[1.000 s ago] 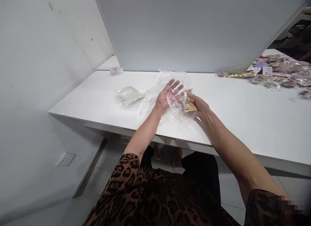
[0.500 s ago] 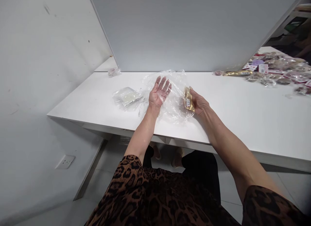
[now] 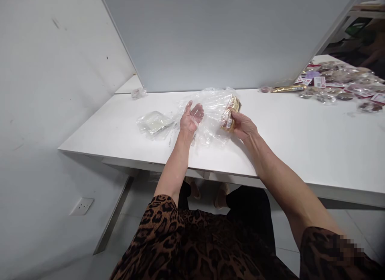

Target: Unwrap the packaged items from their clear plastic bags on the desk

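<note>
My left hand (image 3: pixel 190 118) is palm up, its fingers loosely curved and the thumb apart. Clear film from a thin plastic bag (image 3: pixel 209 99) lies over or around its fingers; whether the hand is inside the bag I cannot tell. In my right hand (image 3: pixel 245 126) is a shiny gold packet (image 3: pixel 235 105) with a white printed label, gripped between thumb and fingers at its lower right side. The bag's right part reaches the packet and seems to overlap it. Left of my left hand lies a flat pale item in clear plastic wrapping (image 3: pixel 156 122).
A small wrapped item (image 3: pixel 138 93) sits at the back left of the white table (image 3: pixel 99 127). Many plastic-wrapped pieces with tags (image 3: pixel 337 85) are heaped at the back right, beside a long gold packet (image 3: pixel 288 88). A grey panel (image 3: pixel 234 39) stands behind the table.
My left hand's fingers have curled from spread, and the hand has shifted slightly left. The gold packet has tilted and risen toward the back in my right hand, with the film drawn against it.
</note>
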`<state>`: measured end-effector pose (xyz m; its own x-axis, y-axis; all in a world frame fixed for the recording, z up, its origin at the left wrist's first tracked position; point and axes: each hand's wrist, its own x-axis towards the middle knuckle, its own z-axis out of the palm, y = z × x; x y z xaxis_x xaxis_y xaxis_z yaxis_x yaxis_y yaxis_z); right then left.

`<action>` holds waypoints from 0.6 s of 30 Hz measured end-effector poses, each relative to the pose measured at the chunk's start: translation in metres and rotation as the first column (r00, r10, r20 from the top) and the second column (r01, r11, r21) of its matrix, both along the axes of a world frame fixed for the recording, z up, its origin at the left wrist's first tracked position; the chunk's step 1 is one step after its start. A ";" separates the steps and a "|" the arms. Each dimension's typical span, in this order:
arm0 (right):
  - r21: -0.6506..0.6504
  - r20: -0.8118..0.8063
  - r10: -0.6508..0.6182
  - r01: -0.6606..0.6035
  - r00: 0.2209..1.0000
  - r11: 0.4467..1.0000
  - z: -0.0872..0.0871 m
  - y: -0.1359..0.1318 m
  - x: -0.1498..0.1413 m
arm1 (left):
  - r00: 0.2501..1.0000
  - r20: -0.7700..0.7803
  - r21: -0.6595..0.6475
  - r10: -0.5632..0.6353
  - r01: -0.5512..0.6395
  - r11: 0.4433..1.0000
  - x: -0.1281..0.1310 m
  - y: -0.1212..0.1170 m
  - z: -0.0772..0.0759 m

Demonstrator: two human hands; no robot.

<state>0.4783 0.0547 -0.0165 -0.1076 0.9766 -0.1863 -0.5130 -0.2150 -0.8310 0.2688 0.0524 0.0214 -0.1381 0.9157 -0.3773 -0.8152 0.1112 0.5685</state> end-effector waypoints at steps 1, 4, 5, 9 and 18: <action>-0.021 -0.014 -0.023 0.022 1.000 1.000 -0.001 0.001 0.000 | 0.999 -0.045 -0.029 0.013 -0.014 0.999 0.001 0.001 -0.002; -0.056 -0.060 -0.056 0.053 0.997 0.997 -0.001 0.003 0.000 | 0.981 -0.192 -0.090 0.019 -0.037 0.995 0.002 0.002 -0.007; -0.044 -0.067 -0.055 0.052 0.996 0.998 0.000 0.003 0.000 | 0.978 -0.209 -0.107 -0.007 -0.016 0.994 0.003 0.001 -0.007; 0.013 -0.065 -0.069 0.070 0.996 0.997 0.003 0.002 0.002 | 0.952 -0.127 -0.190 -0.279 0.253 0.949 0.007 -0.003 -0.007; -0.242 -0.035 -0.076 0.065 0.997 0.968 0.014 -0.007 -0.008 | 0.820 -0.352 -0.171 -0.452 0.418 0.892 0.021 -0.014 -0.005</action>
